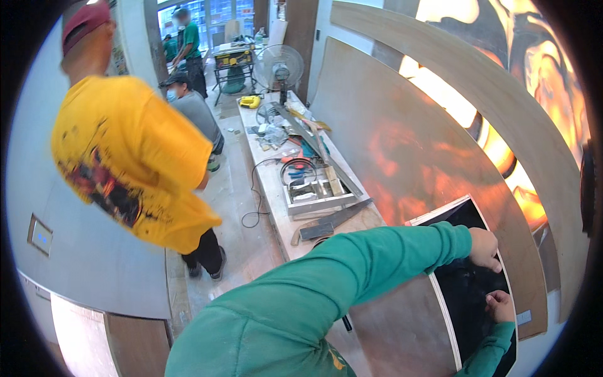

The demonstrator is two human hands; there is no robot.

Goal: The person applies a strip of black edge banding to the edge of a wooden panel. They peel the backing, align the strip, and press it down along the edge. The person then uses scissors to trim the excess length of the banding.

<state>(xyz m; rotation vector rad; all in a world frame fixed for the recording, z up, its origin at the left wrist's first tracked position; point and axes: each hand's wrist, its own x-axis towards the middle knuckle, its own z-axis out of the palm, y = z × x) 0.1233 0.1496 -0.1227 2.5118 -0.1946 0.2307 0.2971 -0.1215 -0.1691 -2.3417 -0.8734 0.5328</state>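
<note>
Workroom clutter surrounds me, with my own green sleeve (352,267) reaching across in front and hiding part of the box (447,314) and the near end of the table. Both my hands are at that box, close to my right side: my left hand (485,248) is bent over its far right edge, fingers folded, and my right hand (499,306) is lower down, over the dark inside, with its fingers curled in narrow. I cannot tell whether either one is gripping anything. It's an open box, black and slightly shiny inside, with pale wooden edges and a plain brown side toward the table. Just past my sleeve, the long white table (276,201) carries a handsaw (348,213) beside a dark block (316,232), then a wooden tray (320,204) crowded with small pieces. A black cord (251,217) loops off the table's left side. Beyond the tray come a long metal strip (342,173), a crumpled plastic bag (274,135) and a yellow tool (250,102) at the far end. To the right of the table stands a large brown panel (352,107) with fiery reflections; to the left, a person in a yellow shirt (125,144) stands in the walkway. Farther along, a person in grey (195,113) is down low, and past them are a fan (279,66), a yellow bench saw (232,58) and someone in a green shirt (190,39) near the window (220,22).
</note>
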